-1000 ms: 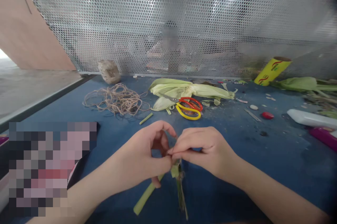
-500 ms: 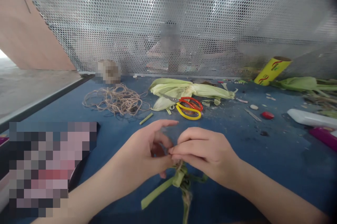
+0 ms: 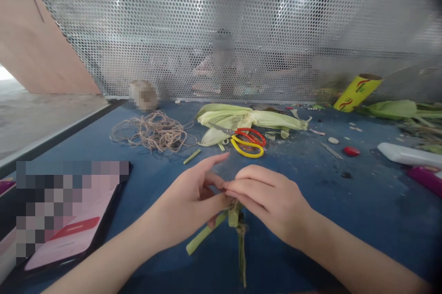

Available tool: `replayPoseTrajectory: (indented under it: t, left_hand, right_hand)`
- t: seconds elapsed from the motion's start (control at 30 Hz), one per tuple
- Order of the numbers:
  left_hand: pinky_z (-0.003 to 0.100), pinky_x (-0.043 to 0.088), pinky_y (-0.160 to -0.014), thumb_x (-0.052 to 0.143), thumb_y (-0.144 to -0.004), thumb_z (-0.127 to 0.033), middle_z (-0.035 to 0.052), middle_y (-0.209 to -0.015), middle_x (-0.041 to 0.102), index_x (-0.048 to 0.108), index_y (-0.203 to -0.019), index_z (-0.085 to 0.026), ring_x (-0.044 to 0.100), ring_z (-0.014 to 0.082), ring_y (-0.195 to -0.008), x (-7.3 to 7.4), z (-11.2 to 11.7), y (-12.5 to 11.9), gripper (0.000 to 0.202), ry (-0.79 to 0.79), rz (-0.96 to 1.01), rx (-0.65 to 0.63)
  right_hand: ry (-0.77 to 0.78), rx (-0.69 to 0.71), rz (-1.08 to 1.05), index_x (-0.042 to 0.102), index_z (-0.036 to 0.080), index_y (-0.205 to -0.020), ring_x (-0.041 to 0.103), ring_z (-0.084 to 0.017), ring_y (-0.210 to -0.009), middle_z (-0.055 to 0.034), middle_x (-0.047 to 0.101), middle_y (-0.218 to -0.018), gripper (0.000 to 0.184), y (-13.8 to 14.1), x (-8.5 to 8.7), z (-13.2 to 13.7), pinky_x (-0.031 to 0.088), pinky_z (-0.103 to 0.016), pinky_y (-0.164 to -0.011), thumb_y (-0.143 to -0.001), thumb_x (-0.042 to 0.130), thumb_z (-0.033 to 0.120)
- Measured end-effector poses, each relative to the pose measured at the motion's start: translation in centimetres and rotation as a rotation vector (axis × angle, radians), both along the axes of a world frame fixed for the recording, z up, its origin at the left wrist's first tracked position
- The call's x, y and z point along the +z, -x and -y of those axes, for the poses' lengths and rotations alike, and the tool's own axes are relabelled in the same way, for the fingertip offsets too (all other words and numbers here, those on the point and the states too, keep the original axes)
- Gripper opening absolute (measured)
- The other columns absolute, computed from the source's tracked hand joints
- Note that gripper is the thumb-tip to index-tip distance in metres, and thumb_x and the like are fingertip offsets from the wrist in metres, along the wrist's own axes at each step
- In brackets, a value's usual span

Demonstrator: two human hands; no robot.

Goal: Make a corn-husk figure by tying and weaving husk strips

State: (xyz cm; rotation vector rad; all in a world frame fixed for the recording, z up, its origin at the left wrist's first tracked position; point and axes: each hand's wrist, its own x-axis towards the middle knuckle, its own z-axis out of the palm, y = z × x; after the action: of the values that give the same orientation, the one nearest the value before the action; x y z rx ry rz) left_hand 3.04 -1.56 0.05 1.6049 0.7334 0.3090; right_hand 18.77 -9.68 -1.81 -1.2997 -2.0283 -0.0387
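Observation:
My left hand [image 3: 188, 199] and my right hand [image 3: 272, 199] meet over a small tied corn husk bundle [image 3: 234, 218]. Both pinch its top, where a bit of twine seems wound; the fingertips partly hide it. My left index finger points up and away while the thumb and other fingers close on the bundle. From it, a green husk strip [image 3: 203, 239] sticks out to the left, and a thin stringy tail [image 3: 242, 257] hangs down. Beyond my hands lie scissors [image 3: 247, 149] with one red and one yellow handle, resting against pale corn husks [image 3: 224, 114].
A tangle of twine [image 3: 155, 133] lies at left, near a blurred round object [image 3: 143, 96]. A tablet-like screen [image 3: 83, 225] stands beside my left forearm. On the right are a yellow tube [image 3: 357, 94], a red pebble [image 3: 351, 151] and a white tool [image 3: 407, 153]. Perforated metal [image 3: 276, 31] walls the back.
The bundle has turned slightly and drawn up under my fingers, its tail now hanging straighter. My fingertips have shifted a little upward, still pinching together.

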Motion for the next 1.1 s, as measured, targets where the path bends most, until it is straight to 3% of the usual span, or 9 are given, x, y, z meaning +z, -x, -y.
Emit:
replayPoseTrajectory:
  t: [0.13,0.23,0.33,0.4,0.5,0.63,0.8,0.97,1.1]
  left_hand:
    - [0.020,0.042,-0.044,0.057,-0.071,-0.017,-0.0014,-0.077,0.060,0.032,-0.130,-0.024,0.052,0.0067,-0.043,0.1,0.0,-0.1,0.065,0.098,0.007,-0.041]
    - [0.015,0.030,-0.036,0.056,-0.069,-0.014,-0.0005,-0.076,0.061,0.039,-0.126,-0.022,0.053,0.0064,-0.042,0.6,-0.3,-0.2,0.060,0.234,-0.024,-0.047]
    - [0.013,0.018,-0.033,0.052,-0.069,-0.013,-0.0020,-0.060,0.060,0.043,-0.124,-0.021,0.053,0.0079,-0.040,1.1,-0.6,-0.3,0.056,0.366,-0.059,-0.001]
    - [0.013,0.016,-0.033,0.049,-0.071,-0.016,-0.0035,-0.046,0.054,0.045,-0.123,-0.019,0.050,0.0090,-0.038,1.3,-0.8,-0.3,0.053,0.426,-0.075,0.051]
    - [0.013,0.013,-0.033,0.051,-0.074,-0.022,-0.0052,-0.040,0.048,0.046,-0.121,-0.016,0.044,0.0072,-0.034,1.3,-1.0,-0.4,0.047,0.472,-0.093,0.091]
    - [0.014,0.009,-0.035,0.064,-0.071,-0.033,-0.0071,-0.045,0.047,0.046,-0.117,-0.016,0.039,0.0043,-0.036,0.7,-1.4,-0.3,0.053,0.493,-0.093,-0.010]
    - [0.015,0.013,-0.035,0.069,-0.067,-0.021,-0.0057,-0.057,0.053,0.046,-0.117,-0.016,0.037,0.0020,-0.040,0.3,-2.0,0.0,0.055,0.494,-0.055,-0.101]
    - [0.015,0.014,-0.033,0.068,-0.066,-0.021,-0.0078,-0.056,0.052,0.044,-0.117,-0.016,0.038,0.0025,-0.038,0.0,-2.1,-0.4,0.056,0.425,-0.003,-0.027]
    - [0.014,0.021,-0.035,0.064,-0.067,-0.017,-0.0079,-0.054,0.050,0.046,-0.113,-0.014,0.042,0.0042,-0.043,-0.6,-1.9,-1.0,0.050,0.315,0.011,0.011]
  right_hand:
    - [-0.015,0.063,0.078,0.062,0.014,-0.078,0.055,-0.014,-0.068,-0.0075,0.061,-0.077,0.029,-0.1,0.2,-0.2,0.045,-0.023,-0.062,-0.090,0.036,0.018]
    - [-0.078,0.069,0.158,0.062,0.013,-0.079,0.052,-0.014,-0.065,-0.0065,0.060,-0.072,0.029,-0.2,0.2,-0.3,0.044,-0.025,-0.060,-0.090,0.036,0.017]
    - [-0.148,0.051,0.257,0.063,0.013,-0.077,0.049,-0.014,-0.061,-0.0054,0.059,-0.068,0.030,-0.3,0.3,-0.3,0.041,-0.026,-0.056,-0.089,0.036,0.015]
    - [-0.195,0.057,0.311,0.064,0.013,-0.075,0.049,-0.014,-0.059,-0.0055,0.060,-0.067,0.034,-0.2,0.5,-0.2,0.041,-0.026,-0.055,-0.090,0.034,0.014]
    - [-0.281,0.096,0.355,0.065,0.012,-0.074,0.052,-0.015,-0.059,-0.0070,0.062,-0.067,0.038,0.0,0.7,-0.1,0.044,-0.027,-0.058,-0.089,0.030,0.010]
    - [-0.352,0.166,0.392,0.067,0.009,-0.078,0.056,-0.015,-0.059,-0.0079,0.065,-0.067,0.033,0.1,0.8,0.1,0.047,-0.028,-0.062,-0.086,0.035,0.007]
    - [-0.354,0.204,0.390,0.067,0.008,-0.081,0.058,-0.016,-0.060,-0.0086,0.066,-0.067,0.033,0.3,0.7,0.3,0.049,-0.028,-0.061,-0.086,0.034,0.006]
    - [-0.358,0.170,0.338,0.066,0.009,-0.082,0.060,-0.016,-0.064,-0.0073,0.067,-0.070,0.029,0.1,0.1,-0.2,0.049,-0.027,-0.063,-0.088,0.038,0.009]
    - [-0.193,0.141,0.147,0.065,0.013,-0.080,0.060,-0.013,-0.069,-0.0059,0.067,-0.077,0.021,-0.3,-0.5,-0.9,0.048,-0.023,-0.065,-0.088,0.046,0.018]
